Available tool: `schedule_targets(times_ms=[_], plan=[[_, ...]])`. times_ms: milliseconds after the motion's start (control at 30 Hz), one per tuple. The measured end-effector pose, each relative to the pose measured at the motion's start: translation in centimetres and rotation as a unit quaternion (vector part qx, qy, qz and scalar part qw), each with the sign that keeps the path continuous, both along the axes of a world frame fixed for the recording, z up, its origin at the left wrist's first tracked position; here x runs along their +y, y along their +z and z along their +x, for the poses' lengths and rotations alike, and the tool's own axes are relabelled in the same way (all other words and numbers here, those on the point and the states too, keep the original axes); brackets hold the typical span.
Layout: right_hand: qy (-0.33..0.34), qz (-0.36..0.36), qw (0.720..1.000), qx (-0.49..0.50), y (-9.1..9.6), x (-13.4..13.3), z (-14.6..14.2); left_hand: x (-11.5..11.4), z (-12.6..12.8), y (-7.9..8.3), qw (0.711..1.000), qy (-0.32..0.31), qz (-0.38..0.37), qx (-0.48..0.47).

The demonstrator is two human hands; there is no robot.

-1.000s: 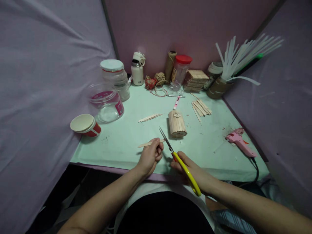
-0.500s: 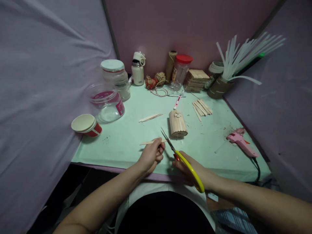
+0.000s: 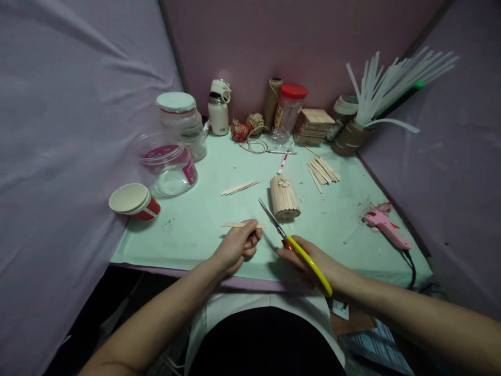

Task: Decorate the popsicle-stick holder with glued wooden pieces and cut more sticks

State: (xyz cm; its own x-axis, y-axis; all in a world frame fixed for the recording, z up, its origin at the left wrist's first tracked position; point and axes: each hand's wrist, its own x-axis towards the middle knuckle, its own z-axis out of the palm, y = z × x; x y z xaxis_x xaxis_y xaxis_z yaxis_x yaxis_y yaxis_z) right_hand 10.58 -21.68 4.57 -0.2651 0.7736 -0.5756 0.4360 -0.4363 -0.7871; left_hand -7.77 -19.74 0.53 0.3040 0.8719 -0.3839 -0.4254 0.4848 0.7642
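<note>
Between the fingers of my left hand [image 3: 239, 243] is a flat wooden craft stick [image 3: 231, 225], held level above the near part of the table. My right hand [image 3: 309, 258] grips yellow-handled scissors [image 3: 311, 265], their blades pointing up and to the left, just right of the stick's end and apart from it. Behind the blades lies a barrel-shaped piece covered in wooden sticks [image 3: 285, 198], with a small flower shape on its side. Several loose sticks [image 3: 239, 188] rest left of it, and a pile of sticks [image 3: 323, 171] lies to its right.
A pink glue gun [image 3: 385, 225] lies at the right with its cord over the edge. Paper cups [image 3: 146, 209] and a clear plastic tub [image 3: 172, 175] stand left. Along the back are a bottle [image 3: 218, 116], twine balls [image 3: 256, 124], a red-lidded jar [image 3: 289, 112] and a container of glue sticks [image 3: 354, 138].
My left hand has shifted slightly left with the craft stick. The scissors have moved a little away from the stick's end. The whole view has drifted slightly.
</note>
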Motion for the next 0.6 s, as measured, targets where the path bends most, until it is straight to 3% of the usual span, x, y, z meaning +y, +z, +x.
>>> schedule_targets(times_ms=[333,433,500,600], plan=[[-0.095,0.046,0.991,0.087,0.3,0.1,-1.2,-1.8,-0.3,-1.1,0.992,-0.114,0.049,0.001],[-0.121,0.059,0.987,0.093,0.1,0.1,-1.5,-1.5,-0.2,-0.3,0.987,-0.148,0.052,0.046],[-0.142,0.078,0.983,0.085,0.0,0.1,-1.4,-1.6,-0.7,1.3,0.969,-0.205,0.075,0.113],[-0.165,0.102,0.978,0.074,-0.2,0.2,-1.0,-4.2,-2.7,4.0,0.880,-0.364,0.204,0.224]])
